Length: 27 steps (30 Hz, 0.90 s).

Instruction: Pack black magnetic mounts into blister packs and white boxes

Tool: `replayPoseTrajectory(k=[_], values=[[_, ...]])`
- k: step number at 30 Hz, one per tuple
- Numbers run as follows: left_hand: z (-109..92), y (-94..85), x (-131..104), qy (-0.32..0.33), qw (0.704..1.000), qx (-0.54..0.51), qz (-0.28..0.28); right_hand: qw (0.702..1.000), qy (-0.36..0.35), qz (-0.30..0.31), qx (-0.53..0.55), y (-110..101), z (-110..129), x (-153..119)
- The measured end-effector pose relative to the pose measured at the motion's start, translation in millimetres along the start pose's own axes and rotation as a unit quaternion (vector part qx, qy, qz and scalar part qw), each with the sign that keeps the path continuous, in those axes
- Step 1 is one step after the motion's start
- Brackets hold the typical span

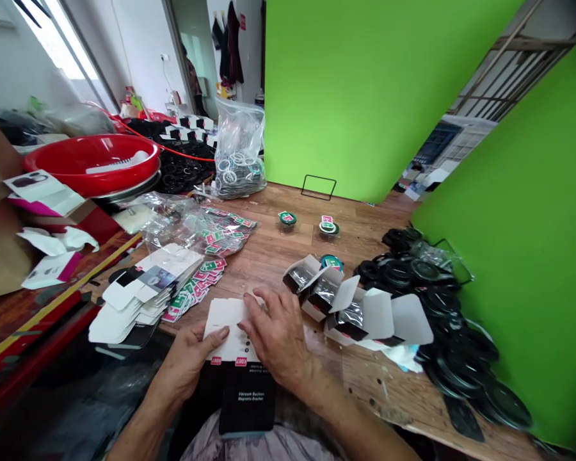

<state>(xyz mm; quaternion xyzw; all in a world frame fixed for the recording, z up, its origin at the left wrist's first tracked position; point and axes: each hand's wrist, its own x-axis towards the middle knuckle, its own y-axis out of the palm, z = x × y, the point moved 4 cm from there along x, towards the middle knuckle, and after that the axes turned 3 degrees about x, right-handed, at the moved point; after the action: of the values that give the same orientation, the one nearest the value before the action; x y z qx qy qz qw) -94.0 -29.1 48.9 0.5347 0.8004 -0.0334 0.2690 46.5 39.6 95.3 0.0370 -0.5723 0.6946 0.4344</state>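
A flattened white and black carton (230, 323) with pink K007 labels lies at the table's front edge, its black printed end toward my lap. My left hand (194, 352) pinches its left side, thumb on top. Across the carton's right part rests my right hand (276, 330), fingers bent and thumb and fingertips against the white card. Just right of that hand, several open white boxes (350, 310) hold dark, shiny wrapped items. To the left are a stack of flat cartons (134, 294) and a spread of red and green cards (196, 288).
Black round parts (441, 307) are heaped at the right. A clear bag of rings (240, 153) stands at the back, near a red basin (93, 160). Two small round pieces, one a green disc (287, 219), sit mid-table. Green panels (355, 96) border the table.
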Motion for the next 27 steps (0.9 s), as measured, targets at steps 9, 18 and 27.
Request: replayPoseTrajectory(k=[9, 18, 27], values=[[7, 10.9, -2, 0.018, 0.999, 0.002, 0.032, 0.999, -0.018, -0.02, -0.037, 28, 16, -23], [20, 9.2, -9, 0.001, 0.999, 0.042, -0.006, 0.972, 0.106, 0.012, 0.21, 20, 22, -23], [-55, -85.1, -43, 0.143, 0.931, 0.186, -0.28, 0.988, 0.022, -0.003, 0.154, -43, -18, -29]])
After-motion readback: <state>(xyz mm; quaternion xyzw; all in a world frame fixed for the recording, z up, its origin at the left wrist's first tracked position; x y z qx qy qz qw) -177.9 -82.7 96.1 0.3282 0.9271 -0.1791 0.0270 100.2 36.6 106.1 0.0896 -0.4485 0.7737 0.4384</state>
